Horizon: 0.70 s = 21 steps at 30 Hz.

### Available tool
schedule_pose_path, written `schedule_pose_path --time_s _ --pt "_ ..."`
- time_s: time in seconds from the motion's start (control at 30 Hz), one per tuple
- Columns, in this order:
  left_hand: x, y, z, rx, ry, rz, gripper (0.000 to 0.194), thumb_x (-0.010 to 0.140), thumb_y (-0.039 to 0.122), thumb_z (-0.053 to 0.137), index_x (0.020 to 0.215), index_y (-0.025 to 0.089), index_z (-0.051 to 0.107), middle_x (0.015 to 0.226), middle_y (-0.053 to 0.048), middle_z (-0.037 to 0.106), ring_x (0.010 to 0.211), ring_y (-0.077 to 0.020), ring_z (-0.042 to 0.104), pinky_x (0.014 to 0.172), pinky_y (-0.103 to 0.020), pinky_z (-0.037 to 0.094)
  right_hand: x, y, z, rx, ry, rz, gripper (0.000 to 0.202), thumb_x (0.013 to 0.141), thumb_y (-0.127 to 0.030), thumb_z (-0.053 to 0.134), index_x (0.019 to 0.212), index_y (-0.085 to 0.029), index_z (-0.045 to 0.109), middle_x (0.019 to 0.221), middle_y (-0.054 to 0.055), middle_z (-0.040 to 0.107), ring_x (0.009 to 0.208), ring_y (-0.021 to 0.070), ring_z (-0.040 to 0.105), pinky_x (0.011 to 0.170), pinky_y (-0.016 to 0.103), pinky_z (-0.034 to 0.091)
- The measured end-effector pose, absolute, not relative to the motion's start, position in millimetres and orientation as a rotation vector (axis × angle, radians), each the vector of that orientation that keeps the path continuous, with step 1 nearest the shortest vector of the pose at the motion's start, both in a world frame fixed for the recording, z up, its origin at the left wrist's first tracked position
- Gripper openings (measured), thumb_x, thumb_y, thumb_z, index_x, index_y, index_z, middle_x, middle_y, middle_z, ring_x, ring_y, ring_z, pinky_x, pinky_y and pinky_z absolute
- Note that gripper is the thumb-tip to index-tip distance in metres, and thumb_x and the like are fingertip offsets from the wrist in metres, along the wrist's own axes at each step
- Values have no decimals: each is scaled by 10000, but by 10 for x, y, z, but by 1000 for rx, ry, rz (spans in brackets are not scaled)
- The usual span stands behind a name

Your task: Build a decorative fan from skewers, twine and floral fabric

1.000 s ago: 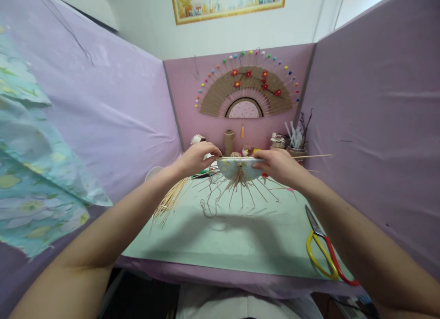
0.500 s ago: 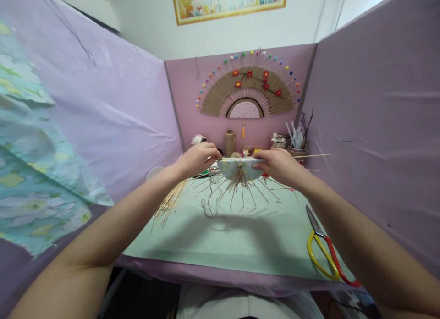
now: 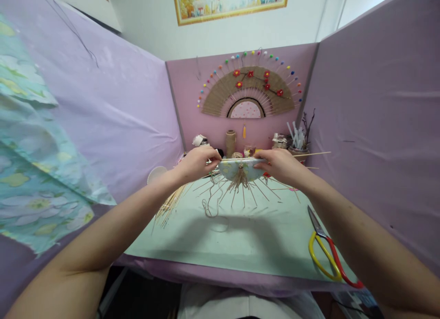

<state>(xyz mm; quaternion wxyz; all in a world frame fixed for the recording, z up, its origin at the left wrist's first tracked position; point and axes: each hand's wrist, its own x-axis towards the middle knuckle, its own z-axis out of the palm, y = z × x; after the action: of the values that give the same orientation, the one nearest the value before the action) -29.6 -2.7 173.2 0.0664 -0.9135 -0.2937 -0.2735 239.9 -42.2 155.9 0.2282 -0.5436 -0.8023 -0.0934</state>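
A half-round fan piece covered in floral cloth (image 3: 228, 169) hangs above the table, its straight edge up and thin sticks (image 3: 255, 197) spreading out below it. At its middle is a frayed twine tassel (image 3: 242, 178). My left hand (image 3: 202, 163) pinches the left corner of the straight edge. With thumb and fingers, my right hand (image 3: 280, 165) grips the right corner. Along the top edge lies a thin bamboo stick (image 3: 318, 153), which sticks out to the right past my right hand. A loose twine strand (image 3: 207, 209) dangles at the left.
Scissors (image 3: 325, 245) with one yellow and one red handle lie at the table's right. Loose bamboo sticks (image 3: 170, 206) are spread at the left. A twine spool (image 3: 230, 142) and a holder with white glue sticks (image 3: 298, 142) stand at the back, below a finished fan (image 3: 213, 99).
Both hands keep their hold on the fan piece. The view has shifted very slightly; little else differs.
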Motion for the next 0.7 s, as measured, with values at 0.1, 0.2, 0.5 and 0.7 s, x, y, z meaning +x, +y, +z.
schedule_pose_path --time_s 0.1,0.2,0.5,0.7 --pt "-306 -12 1741 -2776 -906 -846 151 861 176 552 842 169 702 822 -38 710 759 -139 623 712 -251 456 2394 -428 1565 -1500 -2215 -243 189 866 -263 617 1011 -209 727 748 32 735 719 192 658 642 266 391" --pt "-322 4 1737 -2774 -899 -844 162 874 187 545 852 176 705 855 -41 723 798 -146 638 747 -259 461 2390 -433 1571 -1503 -2218 -254 184 864 -260 614 1000 -210 727 749 32 733 723 196 656 641 270 392" --pt "-367 -7 1707 -2737 -780 -729 179 895 191 499 894 179 677 862 -49 686 848 -160 609 776 -276 460 2397 -432 1565 -1498 -2212 -282 187 863 -272 614 998 -209 726 778 40 742 739 199 656 647 265 391" --pt "-305 -18 1797 -2724 -1177 -694 280 894 317 517 725 163 680 821 -64 676 778 -171 608 709 -287 454 2362 -455 1573 -1502 -2229 -290 193 871 -263 602 1009 -207 724 809 47 748 762 199 660 659 259 386"
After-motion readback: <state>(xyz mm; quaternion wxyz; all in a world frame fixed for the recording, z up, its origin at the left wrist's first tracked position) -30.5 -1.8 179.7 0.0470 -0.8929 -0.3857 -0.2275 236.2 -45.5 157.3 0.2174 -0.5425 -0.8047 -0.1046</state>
